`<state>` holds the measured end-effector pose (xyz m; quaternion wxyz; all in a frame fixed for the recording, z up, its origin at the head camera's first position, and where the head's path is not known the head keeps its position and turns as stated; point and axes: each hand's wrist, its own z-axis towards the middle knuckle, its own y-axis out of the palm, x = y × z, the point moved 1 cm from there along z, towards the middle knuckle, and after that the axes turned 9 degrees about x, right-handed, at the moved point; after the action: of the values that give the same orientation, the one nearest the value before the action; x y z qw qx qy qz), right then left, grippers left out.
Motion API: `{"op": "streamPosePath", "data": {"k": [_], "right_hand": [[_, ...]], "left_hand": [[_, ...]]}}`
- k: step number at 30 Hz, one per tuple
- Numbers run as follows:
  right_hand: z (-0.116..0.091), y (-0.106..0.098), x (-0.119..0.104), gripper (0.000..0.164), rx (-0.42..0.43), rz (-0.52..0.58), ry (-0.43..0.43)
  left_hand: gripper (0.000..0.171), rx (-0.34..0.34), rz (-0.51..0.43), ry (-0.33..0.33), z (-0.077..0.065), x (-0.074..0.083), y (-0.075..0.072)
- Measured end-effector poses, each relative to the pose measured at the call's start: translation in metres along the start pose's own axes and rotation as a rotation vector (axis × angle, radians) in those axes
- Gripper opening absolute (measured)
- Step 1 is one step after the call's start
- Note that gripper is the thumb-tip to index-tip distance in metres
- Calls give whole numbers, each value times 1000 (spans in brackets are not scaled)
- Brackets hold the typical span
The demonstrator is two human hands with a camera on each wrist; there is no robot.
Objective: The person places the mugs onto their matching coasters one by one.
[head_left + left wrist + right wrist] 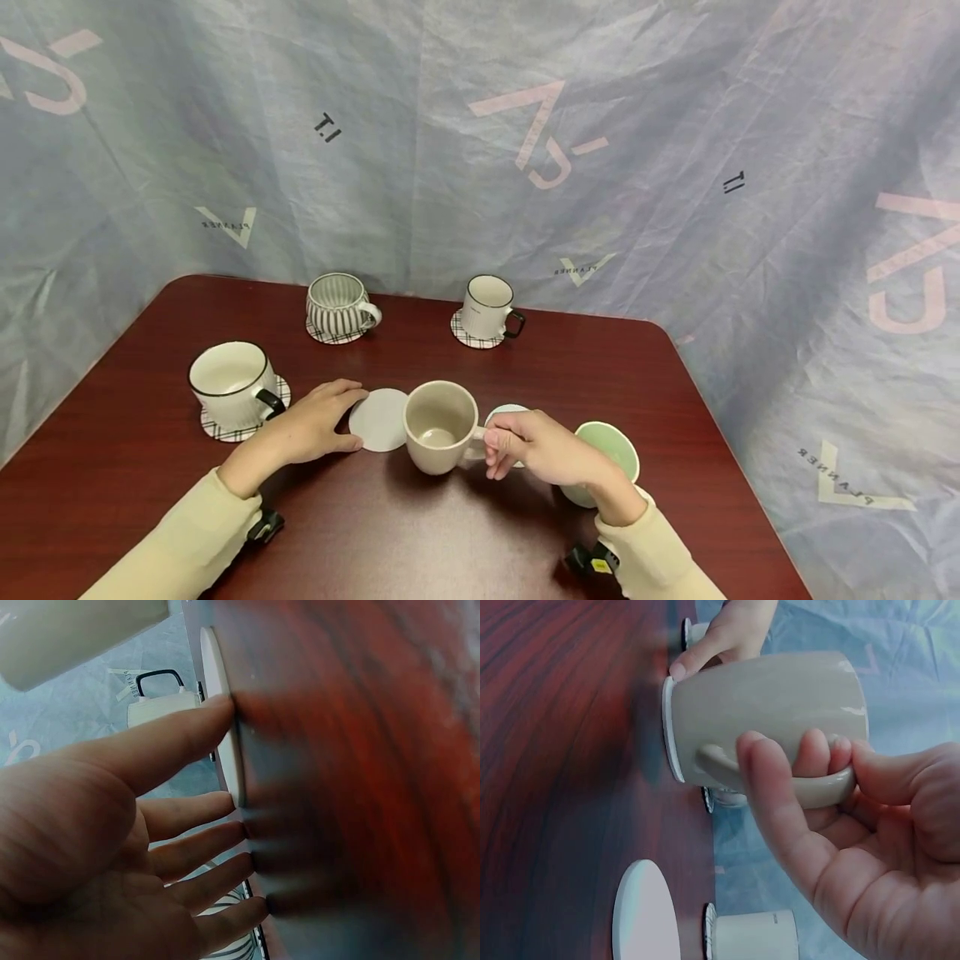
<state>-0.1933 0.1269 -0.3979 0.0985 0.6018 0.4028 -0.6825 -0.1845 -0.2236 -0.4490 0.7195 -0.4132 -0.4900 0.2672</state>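
A beige mug (441, 425) is held by its handle in my right hand (536, 446). In the left wrist view the mug (75, 637) hangs above the table, apart from it. In the head view it overlaps the right edge of a round white coaster (378, 421) lying on the table. My left hand (318, 421) touches the left edge of that coaster with thumb and index finger, its fingers spread and nearly straight. In the right wrist view my fingers curl round the mug handle (825, 789). Partly hidden behind my right hand lies another white coaster (646, 915).
A mug with a green inside (611, 450) stands beside my right wrist. On checked coasters stand a black-rimmed white mug (232, 387) at left, a striped cup (337, 308) at the back, and a white mug with a black handle (486, 308). A printed curtain (420, 167) hangs behind the table.
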Motion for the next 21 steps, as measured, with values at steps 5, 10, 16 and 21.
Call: {"op": "streamPosePath", "data": {"k": [5, 10, 16, 21], "right_hand": [[3, 7, -3, 29, 65, 17, -8], [10, 16, -8, 28, 136, 26, 10], [27, 27, -10, 31, 183, 43, 14], [44, 37, -8, 31, 203, 73, 10]], "left_hand": [[69, -4, -1, -6, 1, 1, 0], [70, 0, -6, -2, 0, 1, 0], [70, 7, -8, -5, -1, 0, -2], [70, 19, -11, 8, -1, 0, -2]]}}
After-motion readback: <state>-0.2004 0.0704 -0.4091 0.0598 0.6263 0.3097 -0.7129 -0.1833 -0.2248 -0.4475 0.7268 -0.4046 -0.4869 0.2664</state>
